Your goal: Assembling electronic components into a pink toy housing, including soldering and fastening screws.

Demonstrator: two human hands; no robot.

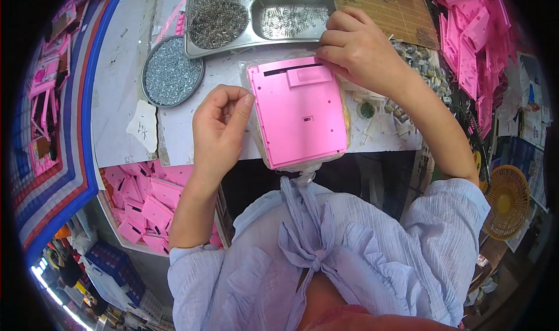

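Note:
A flat pink plastic casing [303,112] lies in front of me on a clear plastic-wrapped pad. It has a dark slot along its far edge, a raised rectangular block below that, and a few small holes. At the casing's left edge is my left hand [220,124], its fingers curled and thumb pressed against the forefinger; anything between them is hidden. My right hand [355,48] is at the far right corner of the casing, fingertips pinched together. Whether those fingertips grip the casing or a small part, I cannot make out.
Beyond the casing stands a metal compartment tray [256,47] of small springs. A round dish [174,72] of tiny screws sits left of it. Small loose parts [419,69] and pink plastic pieces [471,34] are heaped at right. A box of pink casings [154,206] stands lower left.

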